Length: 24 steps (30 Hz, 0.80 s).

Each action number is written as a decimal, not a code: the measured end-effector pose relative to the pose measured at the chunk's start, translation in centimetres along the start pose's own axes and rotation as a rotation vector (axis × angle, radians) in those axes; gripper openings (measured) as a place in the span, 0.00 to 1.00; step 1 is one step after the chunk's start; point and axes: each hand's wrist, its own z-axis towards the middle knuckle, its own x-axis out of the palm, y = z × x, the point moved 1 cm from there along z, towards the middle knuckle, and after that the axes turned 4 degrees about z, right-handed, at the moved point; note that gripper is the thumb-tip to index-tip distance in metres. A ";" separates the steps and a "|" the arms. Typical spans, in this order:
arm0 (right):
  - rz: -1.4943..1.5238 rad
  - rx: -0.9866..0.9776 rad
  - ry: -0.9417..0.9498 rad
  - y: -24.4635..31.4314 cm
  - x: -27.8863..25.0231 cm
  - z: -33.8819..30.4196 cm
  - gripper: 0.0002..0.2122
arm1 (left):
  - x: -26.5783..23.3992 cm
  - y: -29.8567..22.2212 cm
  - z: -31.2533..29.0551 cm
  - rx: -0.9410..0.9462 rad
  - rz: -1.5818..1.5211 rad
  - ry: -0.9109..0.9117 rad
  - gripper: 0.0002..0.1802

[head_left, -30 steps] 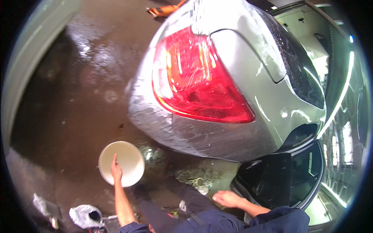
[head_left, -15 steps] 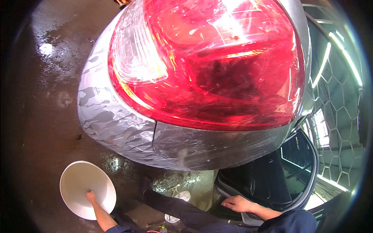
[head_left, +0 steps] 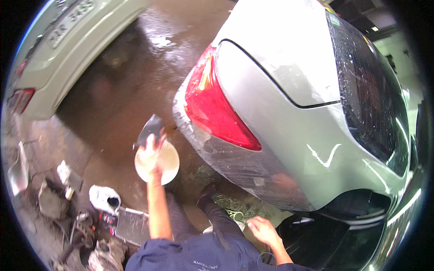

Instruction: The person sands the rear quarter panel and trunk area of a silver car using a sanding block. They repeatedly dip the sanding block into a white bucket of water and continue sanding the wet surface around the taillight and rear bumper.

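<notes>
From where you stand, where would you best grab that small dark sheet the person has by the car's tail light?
Best by its lower edge, coming from below, as the left hand does now. The dark sheet is thin and flat and stands up past the fingers, so a pinch along the bottom edge leaves its face free. The pale round bowl sits just beneath, so an approach from the open left side looks easiest.

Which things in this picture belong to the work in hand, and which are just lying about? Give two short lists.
In use: left hand lifting a dark wet pad; round pale basin under it; silver car with red tail light; right hand low beside the bumper.

Lying about: white crumpled cloth; second car.
</notes>
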 end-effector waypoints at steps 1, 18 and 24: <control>0.039 -0.060 -0.090 1.2 -2.0 0.5 0.13 | 7.3 -4.0 -1.1 0.103 0.233 0.031 0.22; -0.342 -0.713 -0.851 14.0 -31.4 -0.9 0.11 | 30.6 -2.8 -8.6 0.606 1.179 -0.233 0.30; -0.474 -0.680 -0.892 16.4 -35.4 10.5 0.23 | 31.3 -1.2 -14.9 0.701 1.142 -0.113 0.32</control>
